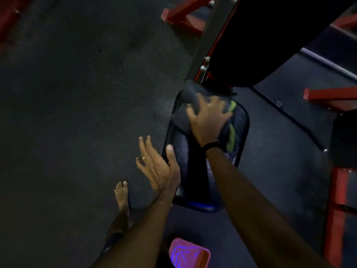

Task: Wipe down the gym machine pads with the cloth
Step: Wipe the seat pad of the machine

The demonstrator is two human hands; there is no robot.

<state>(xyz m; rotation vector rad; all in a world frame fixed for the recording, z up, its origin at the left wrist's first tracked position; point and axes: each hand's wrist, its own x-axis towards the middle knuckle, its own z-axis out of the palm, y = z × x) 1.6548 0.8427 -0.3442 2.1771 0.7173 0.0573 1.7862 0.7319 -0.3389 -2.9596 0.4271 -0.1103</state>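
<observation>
The right hand [209,118], fingers spread, presses the dark cloth with green stripes [190,99] on the far end of the black padded seat [193,182]; unwiped length runs nearward. The left hand [156,167] hovers open.

Lighting: dim overall, floor [77,113] nearly black toward left edge. Glare: faint wet sheen on seat pad [239,128], blue glint at its near rim. Blur: right hand [209,120] and cloth [190,93] smeared; left hand [157,167] sharper. Back pad [280,35] lost in shadow. Distortion: red frame [336,209] bowed at right edge
</observation>
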